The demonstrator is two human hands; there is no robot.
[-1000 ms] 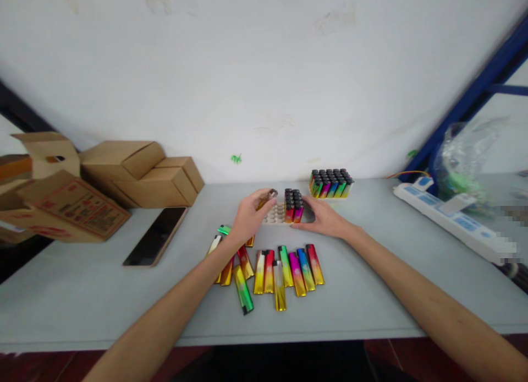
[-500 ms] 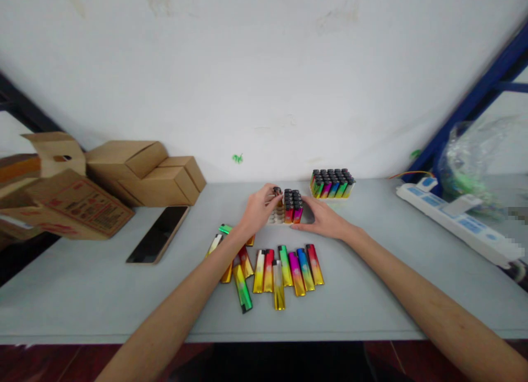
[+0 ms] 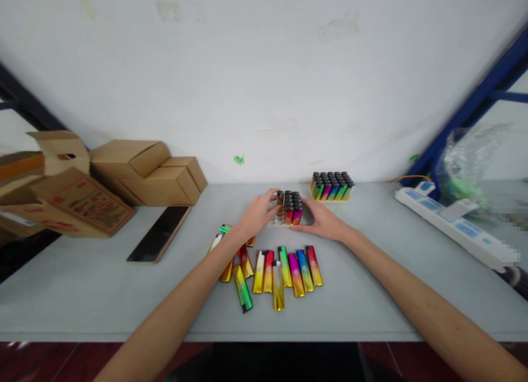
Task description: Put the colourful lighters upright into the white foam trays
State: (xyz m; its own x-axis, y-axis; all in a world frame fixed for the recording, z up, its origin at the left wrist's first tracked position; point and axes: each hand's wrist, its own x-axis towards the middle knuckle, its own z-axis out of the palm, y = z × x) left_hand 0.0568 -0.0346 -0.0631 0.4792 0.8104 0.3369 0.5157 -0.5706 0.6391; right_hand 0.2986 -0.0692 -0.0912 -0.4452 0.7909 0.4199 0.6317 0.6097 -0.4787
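A small white tray (image 3: 273, 219) stands mid-table with several upright lighters (image 3: 292, 206) filling its right side. My left hand (image 3: 256, 212) pinches a brownish lighter (image 3: 280, 198) and holds it upright at the tray, just left of the standing ones. My right hand (image 3: 324, 219) grips the tray's right side. Several loose lighters (image 3: 284, 269) in gold, red, green and blue lie flat in a row nearer to me, under my left wrist. A second tray of lighters (image 3: 331, 185), packed full, stands further back on the right.
Cardboard boxes (image 3: 140, 170) are stacked at the left by the wall, with a dark flat phone (image 3: 159, 233) in front of them. A white power strip (image 3: 454, 225) and a clear plastic bag (image 3: 466, 167) sit at the right beside a blue frame.
My left hand carried the brownish lighter right and down, from above the tray's empty holes to upright beside the standing lighters. My right hand stayed on the tray.
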